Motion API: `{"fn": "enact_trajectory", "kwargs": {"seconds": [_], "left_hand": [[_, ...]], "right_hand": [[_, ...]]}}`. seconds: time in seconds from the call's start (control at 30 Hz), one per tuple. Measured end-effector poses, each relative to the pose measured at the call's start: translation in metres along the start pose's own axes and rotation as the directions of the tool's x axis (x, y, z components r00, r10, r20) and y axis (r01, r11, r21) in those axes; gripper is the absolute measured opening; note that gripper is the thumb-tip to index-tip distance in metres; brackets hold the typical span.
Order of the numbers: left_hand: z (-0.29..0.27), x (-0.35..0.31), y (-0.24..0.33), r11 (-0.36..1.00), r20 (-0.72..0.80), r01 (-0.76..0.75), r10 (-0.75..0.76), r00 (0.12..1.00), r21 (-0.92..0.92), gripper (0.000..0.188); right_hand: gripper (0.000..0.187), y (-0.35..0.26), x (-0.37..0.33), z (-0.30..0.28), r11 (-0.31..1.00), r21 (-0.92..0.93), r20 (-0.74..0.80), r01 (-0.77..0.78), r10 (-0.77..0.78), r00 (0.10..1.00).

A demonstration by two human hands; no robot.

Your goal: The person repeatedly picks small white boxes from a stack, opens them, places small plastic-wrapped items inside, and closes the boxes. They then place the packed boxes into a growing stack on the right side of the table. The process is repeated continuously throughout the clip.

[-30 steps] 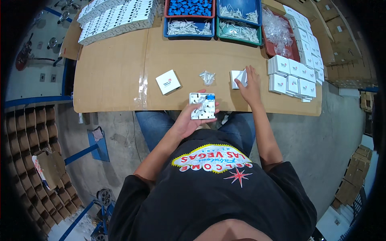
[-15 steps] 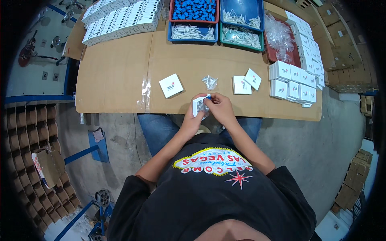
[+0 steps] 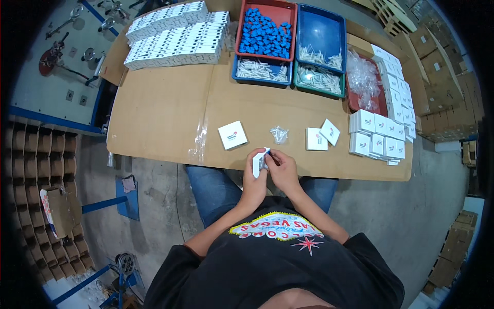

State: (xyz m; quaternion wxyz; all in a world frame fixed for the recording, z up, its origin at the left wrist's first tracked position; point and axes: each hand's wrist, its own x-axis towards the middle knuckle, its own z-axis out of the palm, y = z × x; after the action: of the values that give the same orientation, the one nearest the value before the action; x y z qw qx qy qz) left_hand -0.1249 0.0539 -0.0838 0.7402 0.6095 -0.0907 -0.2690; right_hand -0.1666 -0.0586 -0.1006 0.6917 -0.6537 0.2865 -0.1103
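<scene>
My left hand (image 3: pixel 252 186) is wrapped round a small white cardboard box (image 3: pixel 258 165), tilted with its open side toward my right hand. My right hand (image 3: pixel 284 174) has its thumb and fingers pressed together at that opening; what they pinch is hidden. A bit of blue shows at the box's far end and something greyish inside it, too small to make out. On the table just beyond my hands lies a clear bag of small pale pieces (image 3: pixel 279 135). A flat white box (image 3: pixel 232 135) lies left of it; two more, one white box (image 3: pixel 330 132) leaning on another (image 3: pixel 315 140), lie right.
A cardboard sheet (image 3: pixel 159 113) covers the table. Behind stand a red tray of blue pieces (image 3: pixel 265 33), blue trays (image 3: pixel 321 31) and a green tray (image 3: pixel 319 82) with white plugs, and a red tray of clear bags (image 3: pixel 364 77). White boxes (image 3: pixel 177 38) are stacked back left, more (image 3: pixel 378 134) right.
The whole view has shifted, so the table and trays sit lower in the picture. My right fingers have closed in nearer the box's opening; the left hand keeps its hold.
</scene>
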Motion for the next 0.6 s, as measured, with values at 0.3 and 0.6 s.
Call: {"fn": "enact_trajectory", "kwargs": {"seconds": [0.3,0.6], "left_hand": [[-0.004,-0.003,0.015,1.0,-0.015,-0.021,0.022,1.0,0.023,0.056],[-0.006,-0.005,0.012,0.998,-0.037,-0.037,0.035,0.999,-0.047,0.053]], "right_hand": [[0.022,-0.003,-0.007,0.02,0.995,0.1,-0.051,0.03,-0.025,0.998],[0.024,0.003,-0.008,0.022,0.991,0.123,-0.048,0.044,-0.038,0.998]]}}
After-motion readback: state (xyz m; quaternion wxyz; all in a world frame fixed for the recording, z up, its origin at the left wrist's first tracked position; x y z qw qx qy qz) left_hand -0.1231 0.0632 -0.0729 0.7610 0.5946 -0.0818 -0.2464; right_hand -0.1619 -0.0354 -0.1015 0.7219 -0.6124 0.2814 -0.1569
